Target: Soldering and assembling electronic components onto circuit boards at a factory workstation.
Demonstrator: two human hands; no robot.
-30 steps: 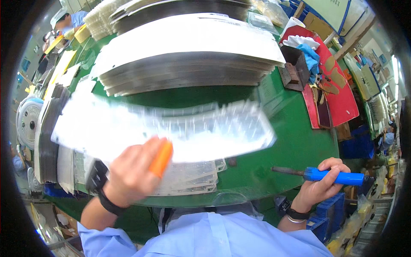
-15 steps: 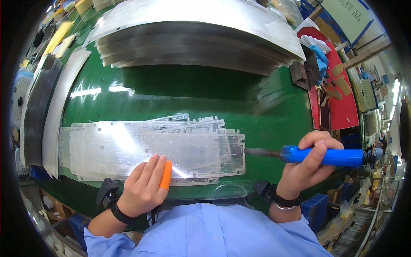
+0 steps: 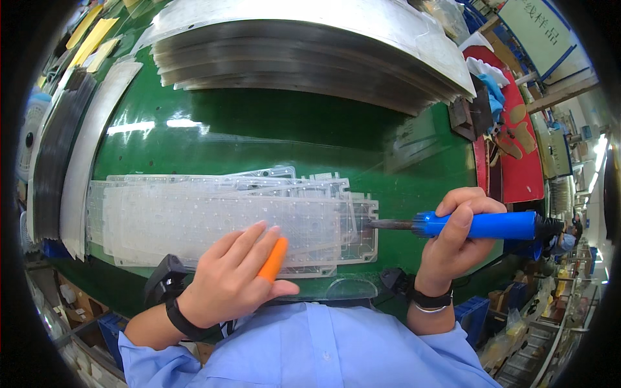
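Translucent plastic sheets (image 3: pixel 194 216) with small holes and notched edges lie in an uneven pile on the green table in front of me. My left hand (image 3: pixel 236 275) rests on the near edge of the pile, fingers stretched out, an orange finger cot (image 3: pixel 274 260) on its index finger. Wrapped in my right hand (image 3: pixel 456 239) is a soldering iron (image 3: pixel 495 226) with a blue handle, held level. Its dark metal rod points left, and the tip reaches the right end of the sheets, over or touching the corner; contact is hard to tell.
A tall stack of metal plates (image 3: pixel 310 61) stands at the back of the green table (image 3: pixel 259 129). More upright plates (image 3: pixel 97 149) line the left side. At the right are a dark metal block (image 3: pixel 467 118), a blue cloth (image 3: pixel 493 96) and a red board (image 3: pixel 527 168).
My left hand has slid slightly right, its thumb now spread out. The soldering iron has moved a little left and up, so its tip now overlaps the sheets' right end in view.
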